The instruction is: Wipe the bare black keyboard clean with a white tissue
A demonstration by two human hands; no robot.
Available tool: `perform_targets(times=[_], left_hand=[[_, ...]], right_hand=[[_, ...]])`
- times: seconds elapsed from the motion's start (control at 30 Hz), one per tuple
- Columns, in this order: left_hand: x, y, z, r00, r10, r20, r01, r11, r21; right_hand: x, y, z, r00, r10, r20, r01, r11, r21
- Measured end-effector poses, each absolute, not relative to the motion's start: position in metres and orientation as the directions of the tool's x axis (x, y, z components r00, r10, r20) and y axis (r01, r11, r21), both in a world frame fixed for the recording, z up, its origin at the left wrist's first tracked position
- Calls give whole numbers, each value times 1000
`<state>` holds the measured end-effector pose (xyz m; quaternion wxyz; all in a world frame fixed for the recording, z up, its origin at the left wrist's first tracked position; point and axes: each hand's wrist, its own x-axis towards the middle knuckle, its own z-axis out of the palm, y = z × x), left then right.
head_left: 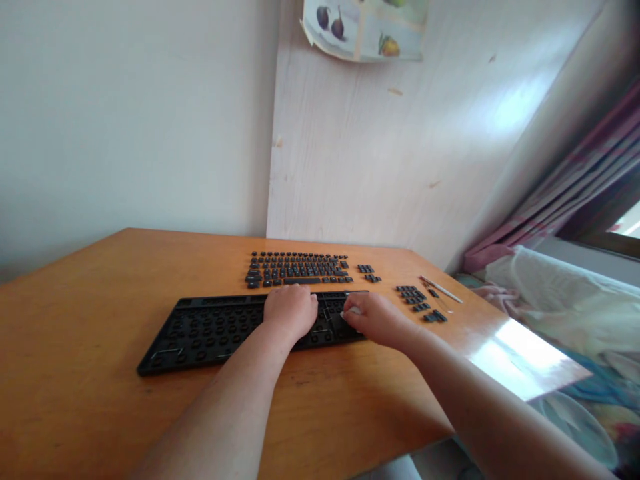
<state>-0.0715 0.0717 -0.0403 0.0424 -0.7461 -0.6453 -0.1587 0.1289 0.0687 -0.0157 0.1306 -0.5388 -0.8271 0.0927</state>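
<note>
A black keyboard base [215, 330] without its keycaps lies on the wooden table. My left hand [291, 309] rests on its upper middle, fingers curled over it. At the right part of the base, my right hand [373, 317] is closed in a pinch around something small and whitish, mostly hidden by the fingers. Behind the base, removed black keycaps [300, 269] lie in keyboard-like rows. Smaller groups of keycaps sit to the right, one near the back [369, 272] and another [413, 297] further right.
A thin white stick [443, 289] and small dark items lie on the table's right side. The wooden table [90, 320] meets a wall with a fruit picture [365, 30]. White bedding [565, 300] and a clear round container [577, 427] are beyond the right edge.
</note>
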Motion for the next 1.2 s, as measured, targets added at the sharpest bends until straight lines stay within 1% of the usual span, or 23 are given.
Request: perform_targets(times=[0.1, 0.17, 0.3, 0.4, 0.6, 0.73, 0.93, 1.07, 1.2], left_hand=[[-71, 71, -39, 116, 949, 294, 976, -163, 141], [-71, 72, -39, 117, 948, 295, 976, -165, 142], [-72, 72, -40, 118, 950, 290, 976, -165, 144], [-72, 72, -39, 117, 952, 282, 976, -163, 147], [-72, 71, -38, 115, 956, 271, 977, -158, 144], [-72, 72, -39, 117, 954, 275, 979, -158, 132], [-73, 73, -40, 126, 951, 282, 979, -165, 117], [-72, 72, -39, 135, 948, 289, 979, -173, 110], [-72, 70, -38, 140, 944, 298, 979, -178, 104]], right_hand=[[140, 74, -14, -333, 933, 136, 866, 360, -347], [146, 75, -14, -318, 937, 142, 868, 348, -354], [150, 71, -15, -374, 922, 100, 867, 386, -315], [149, 68, -17, -419, 904, 83, 850, 422, -315], [149, 68, -19, -353, 929, 107, 889, 369, -270], [151, 66, -18, -389, 918, 79, 873, 395, -287], [155, 65, -16, -370, 925, 90, 892, 381, -242], [163, 66, -17, -409, 907, 98, 866, 420, -273], [171, 67, -18, -358, 928, 106, 867, 372, -330]])
